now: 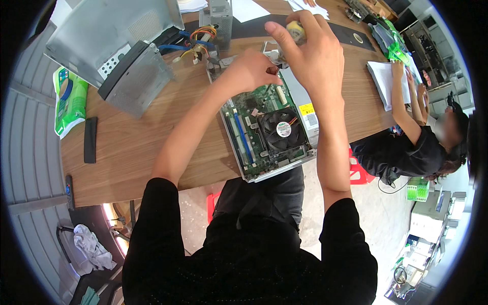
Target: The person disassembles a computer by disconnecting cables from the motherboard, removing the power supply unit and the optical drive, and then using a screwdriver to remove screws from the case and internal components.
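An opened desktop computer case [254, 179] lies on the table in front of me, one end overhanging the near edge. Inside it sit a green motherboard [254, 114], a black cooling fan [282, 129] and a silver power supply [300, 96]. My left hand [252, 72] is over the case's far end, its fingertips pinched together; what they hold is hidden. Above and to the right, my right hand [317, 51] wraps around a rounded yellow-and-clear handle [295, 29], thumb sticking out to the left. The handle's lower end is hidden by the hand.
At left stand a grey metal cover [109, 30] and a drive unit [140, 79] beside loose coloured cables [201, 38]. A green packet [70, 99] and a black strip [90, 140] lie near the left edge. Another person [417, 147] works at right by papers [380, 84].
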`<state>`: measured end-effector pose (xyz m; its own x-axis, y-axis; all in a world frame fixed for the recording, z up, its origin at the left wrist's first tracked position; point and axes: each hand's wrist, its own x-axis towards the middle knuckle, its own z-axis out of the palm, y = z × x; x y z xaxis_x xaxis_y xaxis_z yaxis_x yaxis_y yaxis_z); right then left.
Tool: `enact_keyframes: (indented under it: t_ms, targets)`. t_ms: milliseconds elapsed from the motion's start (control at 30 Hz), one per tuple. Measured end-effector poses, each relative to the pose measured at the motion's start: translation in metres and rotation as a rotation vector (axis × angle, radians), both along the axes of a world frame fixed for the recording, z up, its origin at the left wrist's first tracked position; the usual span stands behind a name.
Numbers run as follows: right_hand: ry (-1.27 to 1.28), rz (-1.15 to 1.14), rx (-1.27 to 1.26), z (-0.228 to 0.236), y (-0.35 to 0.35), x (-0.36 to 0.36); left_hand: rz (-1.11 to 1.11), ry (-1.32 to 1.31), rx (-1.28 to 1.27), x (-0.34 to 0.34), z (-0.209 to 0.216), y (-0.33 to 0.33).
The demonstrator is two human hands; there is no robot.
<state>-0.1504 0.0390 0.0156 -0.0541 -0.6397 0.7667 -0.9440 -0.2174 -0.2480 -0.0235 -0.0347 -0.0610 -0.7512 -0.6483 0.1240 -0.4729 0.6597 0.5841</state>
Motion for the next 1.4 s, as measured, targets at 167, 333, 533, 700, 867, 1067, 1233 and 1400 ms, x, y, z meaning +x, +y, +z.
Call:
enact_keyframes:
  t_ms: [167, 333, 533, 700, 867, 1067, 1233, 1400]
  targets:
    - [0.013, 0.226, 0.093, 0.011, 0.005, -0.016, -0.098, 0.148, -0.01, -0.002, -0.032, -0.014]
    - [-0.245, 0.54, 0.146, 0.012, 0.009, -0.027, -0.149, 0.226, 0.156, -0.006, -0.029, -0.014]
    - [-0.005, 0.119, 0.289, 0.014, 0.018, -0.022, 0.046, -0.147, -0.151, -0.007, -0.012, -0.002]
    - [-0.138, 0.296, 0.161, 0.014, 0.02, -0.023, -0.198, 0.151, 0.036, -0.003, -0.027, -0.017]
    - [-0.001, 0.249, 0.217, 0.011, 0.025, -0.021, -0.089, 0.053, -0.078, -0.001, -0.015, -0.003]
    - [-0.014, 0.168, 0.134, 0.011, 0.025, -0.015, -0.09, 0.059, -0.035, -0.002, -0.014, -0.003]
    - [-0.086, 0.161, 0.199, 0.009, 0.025, -0.012, -0.13, 0.064, -0.165, -0.004, -0.035, -0.015]
    - [-0.101, 0.166, 0.121, 0.002, 0.024, -0.016, -0.107, -0.026, -0.076, -0.003, -0.008, -0.002]
